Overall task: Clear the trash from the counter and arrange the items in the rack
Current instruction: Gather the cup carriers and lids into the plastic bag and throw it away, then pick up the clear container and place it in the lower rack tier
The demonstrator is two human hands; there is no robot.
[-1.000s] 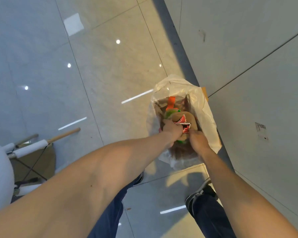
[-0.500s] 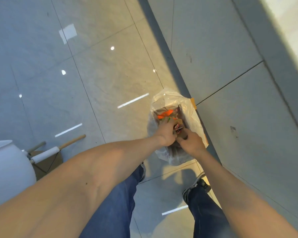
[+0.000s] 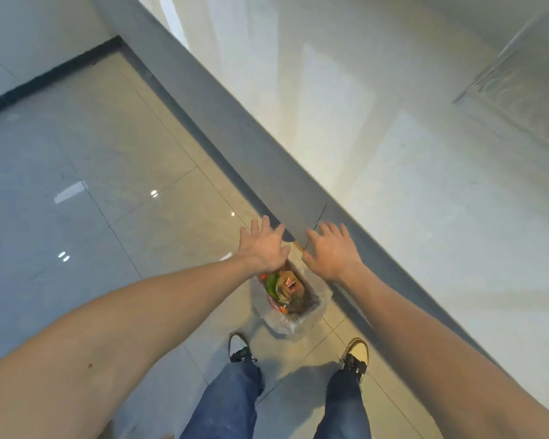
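A clear plastic trash bag [image 3: 311,318] stands on the tiled floor at the foot of the counter. Inside it lies crumpled trash [image 3: 282,288]: brown paper, a green piece, red and orange wrappers. My left hand [image 3: 262,245] hovers above the bag's far left side, fingers spread, holding nothing. To the right of the bag, in front of the counter's grey face, my right hand [image 3: 332,248] is raised with its fingers apart and nothing in it. Both hands are clear of the bag.
The white counter top [image 3: 377,128] with its grey front panel [image 3: 267,160] runs diagonally on the right. A sink [image 3: 520,87] shows at the upper right. My two shoes [image 3: 240,346] stand just behind the bag on the glossy floor.
Both hands have let go of the trash and lifted out of the bag, fingers spread. The view has risen and tipped up, so the counter top is now visible.
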